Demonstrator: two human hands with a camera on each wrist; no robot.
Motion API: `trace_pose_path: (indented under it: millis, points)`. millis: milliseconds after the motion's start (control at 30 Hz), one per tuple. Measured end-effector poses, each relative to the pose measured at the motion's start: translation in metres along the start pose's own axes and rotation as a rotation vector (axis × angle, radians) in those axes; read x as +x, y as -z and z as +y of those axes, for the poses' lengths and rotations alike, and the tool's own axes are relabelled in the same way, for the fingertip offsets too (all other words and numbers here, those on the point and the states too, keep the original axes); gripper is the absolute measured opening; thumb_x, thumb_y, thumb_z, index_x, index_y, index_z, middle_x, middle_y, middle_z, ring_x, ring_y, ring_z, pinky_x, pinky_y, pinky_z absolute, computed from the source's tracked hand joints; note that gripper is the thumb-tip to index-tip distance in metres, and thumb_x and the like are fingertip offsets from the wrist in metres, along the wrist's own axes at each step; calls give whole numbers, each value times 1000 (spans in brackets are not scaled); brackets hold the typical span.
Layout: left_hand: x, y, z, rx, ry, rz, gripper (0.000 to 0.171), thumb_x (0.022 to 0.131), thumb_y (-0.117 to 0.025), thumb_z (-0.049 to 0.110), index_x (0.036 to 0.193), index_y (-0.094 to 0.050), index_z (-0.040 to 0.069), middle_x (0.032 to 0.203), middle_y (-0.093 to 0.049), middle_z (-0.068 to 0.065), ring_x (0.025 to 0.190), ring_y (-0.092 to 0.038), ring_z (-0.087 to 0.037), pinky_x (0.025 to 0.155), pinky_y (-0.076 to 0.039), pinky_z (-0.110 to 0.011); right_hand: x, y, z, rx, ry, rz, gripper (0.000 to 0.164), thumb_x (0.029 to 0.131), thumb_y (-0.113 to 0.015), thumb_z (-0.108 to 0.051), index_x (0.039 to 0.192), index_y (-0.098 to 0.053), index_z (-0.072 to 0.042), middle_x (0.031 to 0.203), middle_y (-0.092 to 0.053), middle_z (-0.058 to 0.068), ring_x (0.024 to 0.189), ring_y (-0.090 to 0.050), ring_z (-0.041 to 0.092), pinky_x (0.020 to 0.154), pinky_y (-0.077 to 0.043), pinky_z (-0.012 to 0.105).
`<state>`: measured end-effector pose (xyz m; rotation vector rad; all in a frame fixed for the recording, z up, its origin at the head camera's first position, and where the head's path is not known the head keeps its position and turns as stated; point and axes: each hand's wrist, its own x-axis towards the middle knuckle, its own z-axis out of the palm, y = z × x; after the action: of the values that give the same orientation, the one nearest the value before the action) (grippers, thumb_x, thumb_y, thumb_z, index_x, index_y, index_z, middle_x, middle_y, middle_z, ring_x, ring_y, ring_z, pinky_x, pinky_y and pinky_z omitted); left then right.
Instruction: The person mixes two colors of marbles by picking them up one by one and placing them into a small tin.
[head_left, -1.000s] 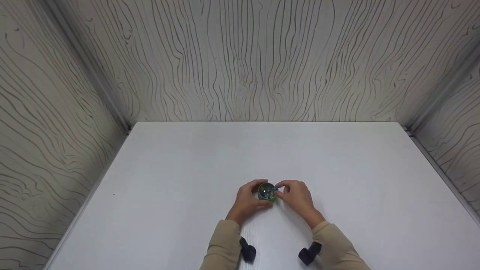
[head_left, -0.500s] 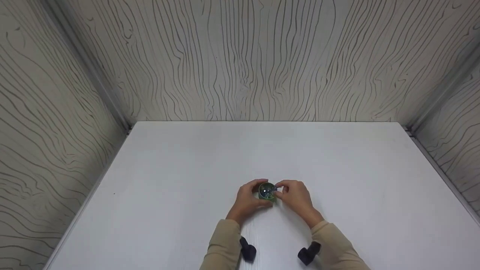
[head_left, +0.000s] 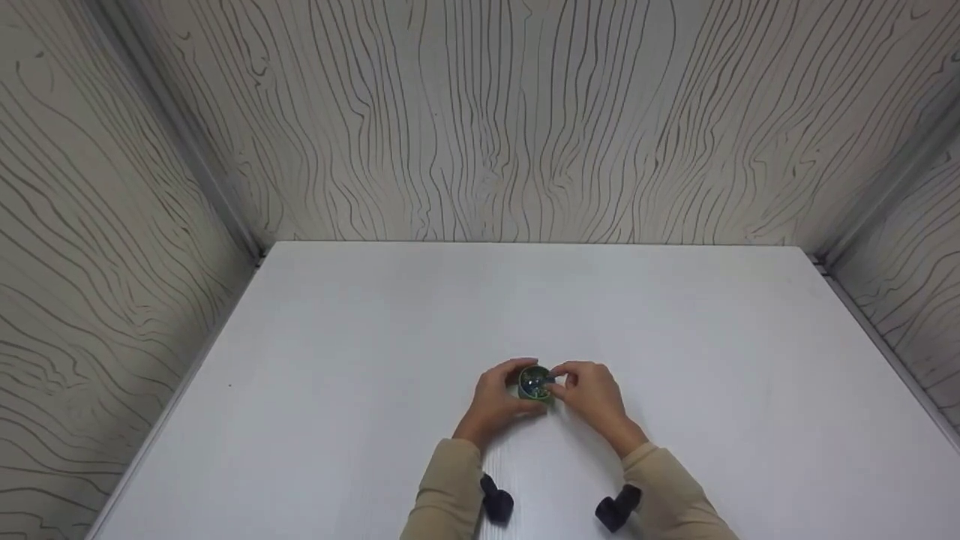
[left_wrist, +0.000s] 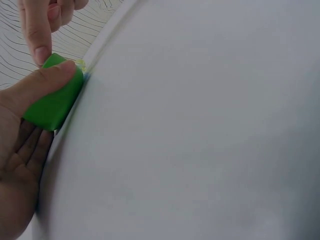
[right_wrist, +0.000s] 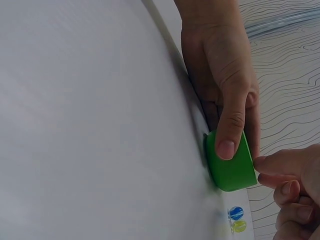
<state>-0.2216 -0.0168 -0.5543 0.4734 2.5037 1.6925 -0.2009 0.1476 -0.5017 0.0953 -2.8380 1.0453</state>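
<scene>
My left hand [head_left: 498,393] grips a small green cup [left_wrist: 56,100] from the left, its thumb along the near side and fingers round the far side. Upright on the table, the cup has a round mouth with shiny, bluish glassy things inside, too small to count. At the right of the rim, the thumb and forefinger of my right hand [head_left: 594,391] pinch a small dark-blue piece [head_left: 551,378], seemingly a marble. The cup hides that pinch in the right wrist view. Beside the cup there, a blue marble [right_wrist: 236,213] and a yellow marble [right_wrist: 240,226] show; the head view does not reveal them.
The white table [head_left: 360,322] stretches around both hands. Wood-patterned panels [head_left: 480,120] stand behind it and at both sides. Dark wrist cameras [head_left: 497,504] jut inward from the beige sleeves [head_left: 446,491], close above the table.
My right fingertips shift slightly left over the cup's rim, and less of the blue piece shows between them. The left hand keeps its grip on the cup, nearly still.
</scene>
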Motion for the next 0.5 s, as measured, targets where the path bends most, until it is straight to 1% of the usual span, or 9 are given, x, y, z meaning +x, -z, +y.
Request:
trace_pose_path:
  millis: [167,333,500]
  points:
    - [1,0,0,-6,-6,-10,64,69,-86,15,127,-60,12,126,-66,-5,121,-61,-22,108,-49,-30,0,0,0,17,-21,-11,11,77,-77,-10,88,-76,-6,55,-47,-5,52,-37,7,46,-25,15]
    - [1,0,0,3,-19,-6,64,69,-86,15,127,-60,11,126,-67,-6,120,-62,-22,106,-50,-30,0,1,1,13,-19,-4,11,77,-77,-9,87,-76,-6,56,-49,-5,53,-37,6,46,-25,15]
    - [1,0,0,4,-29,-3,63,69,-86,14,127,-61,10,126,-67,-6,120,-62,-22,107,-49,-32,0,1,3,6,-8,4,11,77,-77,-10,88,-76,-7,56,-49,-4,54,-38,6,47,-25,15]
